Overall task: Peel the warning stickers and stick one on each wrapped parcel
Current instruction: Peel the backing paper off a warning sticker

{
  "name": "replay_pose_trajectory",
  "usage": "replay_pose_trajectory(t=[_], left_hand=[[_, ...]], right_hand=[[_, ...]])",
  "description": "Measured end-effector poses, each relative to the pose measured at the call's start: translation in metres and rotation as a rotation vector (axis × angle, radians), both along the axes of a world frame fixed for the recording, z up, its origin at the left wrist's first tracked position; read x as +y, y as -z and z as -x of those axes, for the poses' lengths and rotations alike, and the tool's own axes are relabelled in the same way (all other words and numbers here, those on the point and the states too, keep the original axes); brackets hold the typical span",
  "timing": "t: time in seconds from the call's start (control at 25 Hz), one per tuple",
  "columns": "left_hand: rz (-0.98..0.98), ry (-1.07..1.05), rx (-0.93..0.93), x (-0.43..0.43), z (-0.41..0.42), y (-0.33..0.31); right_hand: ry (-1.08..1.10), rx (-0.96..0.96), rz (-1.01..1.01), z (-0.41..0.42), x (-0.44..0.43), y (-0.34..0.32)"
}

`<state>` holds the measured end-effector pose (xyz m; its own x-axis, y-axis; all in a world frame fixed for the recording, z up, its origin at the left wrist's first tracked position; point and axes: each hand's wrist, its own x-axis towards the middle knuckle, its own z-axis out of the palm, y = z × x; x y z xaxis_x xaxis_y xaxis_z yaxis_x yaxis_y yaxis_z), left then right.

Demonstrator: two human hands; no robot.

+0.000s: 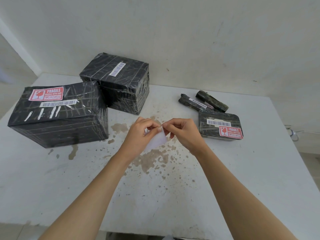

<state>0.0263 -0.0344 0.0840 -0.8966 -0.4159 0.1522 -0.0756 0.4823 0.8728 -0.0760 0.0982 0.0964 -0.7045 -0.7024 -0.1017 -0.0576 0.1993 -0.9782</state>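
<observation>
Your left hand [138, 131] and right hand [181, 131] pinch the top corner of a white sticker sheet [156, 140] above the stained tabletop [155, 196]. Left lies a large black-wrapped parcel [58, 116] bearing a red FRAGILE sticker [45, 95]; right, a flat parcel [220, 126] with another FRAGILE sticker [231, 132]. Beyond stand an unstickered box parcel [119, 82] and two slim wrapped parcels [203, 103].
</observation>
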Motion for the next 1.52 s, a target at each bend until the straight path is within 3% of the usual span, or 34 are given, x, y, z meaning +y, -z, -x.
replay_pose_trajectory(t=[0.48, 0.76, 0.88, 1.04, 1.16, 1.28, 1.52], left_hand=[[-0.023, -0.021, -0.051, -0.019, -0.008, -0.003], [-0.068, -0.027, -0.077, -0.051, -0.006, 0.002], [-0.104, -0.109, -0.089, -0.064, -0.006, 0.010], [-0.191, -0.264, -0.121, -0.075, -0.007, 0.023], [-0.188, -0.342, -0.210, -0.082, -0.009, 0.039], [-0.216, -0.353, -0.283, -0.088, -0.011, 0.051], [-0.530, -0.362, -0.293, -0.093, -0.004, 0.054]], right_hand=[[-0.004, 0.036, -0.050, -0.005, -0.020, 0.001], [0.115, 0.034, -0.084, -0.010, -0.058, 0.001], [0.273, 0.018, -0.118, -0.011, -0.077, 0.011], [0.616, -0.142, -0.178, 0.001, -0.087, 0.036], [0.722, -0.255, -0.224, 0.007, -0.084, 0.054], [0.642, -0.245, -0.301, 0.005, -0.091, 0.070], [0.317, -0.003, -0.537, 0.001, -0.107, 0.082]])
